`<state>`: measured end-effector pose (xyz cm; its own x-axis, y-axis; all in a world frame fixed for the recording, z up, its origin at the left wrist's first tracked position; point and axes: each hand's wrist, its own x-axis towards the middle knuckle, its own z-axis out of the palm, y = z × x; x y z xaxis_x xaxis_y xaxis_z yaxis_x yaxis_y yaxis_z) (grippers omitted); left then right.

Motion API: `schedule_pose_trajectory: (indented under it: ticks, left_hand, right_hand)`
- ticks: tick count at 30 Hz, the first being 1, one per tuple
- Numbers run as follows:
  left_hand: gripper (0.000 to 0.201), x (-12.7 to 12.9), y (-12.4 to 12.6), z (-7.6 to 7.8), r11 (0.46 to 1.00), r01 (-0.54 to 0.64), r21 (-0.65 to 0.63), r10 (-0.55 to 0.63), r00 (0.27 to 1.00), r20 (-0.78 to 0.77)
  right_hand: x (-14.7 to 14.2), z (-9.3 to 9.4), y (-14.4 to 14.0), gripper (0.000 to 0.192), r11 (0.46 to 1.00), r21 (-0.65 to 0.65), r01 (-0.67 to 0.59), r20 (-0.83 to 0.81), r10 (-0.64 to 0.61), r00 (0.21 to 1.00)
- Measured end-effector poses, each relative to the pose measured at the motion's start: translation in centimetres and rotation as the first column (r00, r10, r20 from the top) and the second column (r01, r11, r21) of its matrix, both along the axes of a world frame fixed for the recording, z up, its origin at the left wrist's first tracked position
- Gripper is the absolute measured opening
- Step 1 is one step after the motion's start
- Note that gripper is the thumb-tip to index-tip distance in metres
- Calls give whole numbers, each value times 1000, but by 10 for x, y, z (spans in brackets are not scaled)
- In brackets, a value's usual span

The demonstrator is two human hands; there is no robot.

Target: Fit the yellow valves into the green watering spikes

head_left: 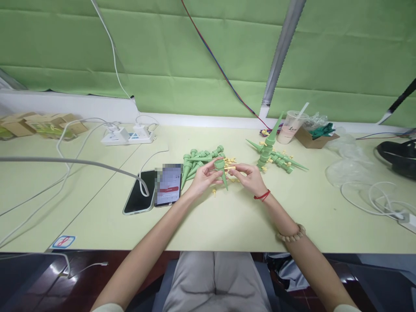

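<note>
While hands meet mid-table: left hand (204, 177) fingers pinched round green plastic cone spike (222, 170); right hand (247, 177) pinching small yellow plastic peg (230, 167) at its head.
Done: fitted green spikes heap (276, 154), right.
Left: bare green spikes pile (198, 161), loose pegs.
Room: open tabletop toward near edge; two phones (156, 190) just left.
</note>
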<state>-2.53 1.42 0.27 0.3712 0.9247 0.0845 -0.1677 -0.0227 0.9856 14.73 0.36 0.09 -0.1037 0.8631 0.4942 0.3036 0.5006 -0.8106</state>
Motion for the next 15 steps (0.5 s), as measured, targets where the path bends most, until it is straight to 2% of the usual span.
schedule_pose_trajectory:
  ticks: [8, 15]
  left_hand:
    - [64, 0, -2, 3, 1000, 1, 2, -1, 1000, -16]
    - [64, 3, -4, 3, 999, 20, -28, -19, 999, 36]
  right_hand:
    - [-1, -3, 1, 26, 987, -149, -60, -113, 44, 993]
    - [-2, -3, 1, 27, 971, -210, -118, -243, 65, 968]
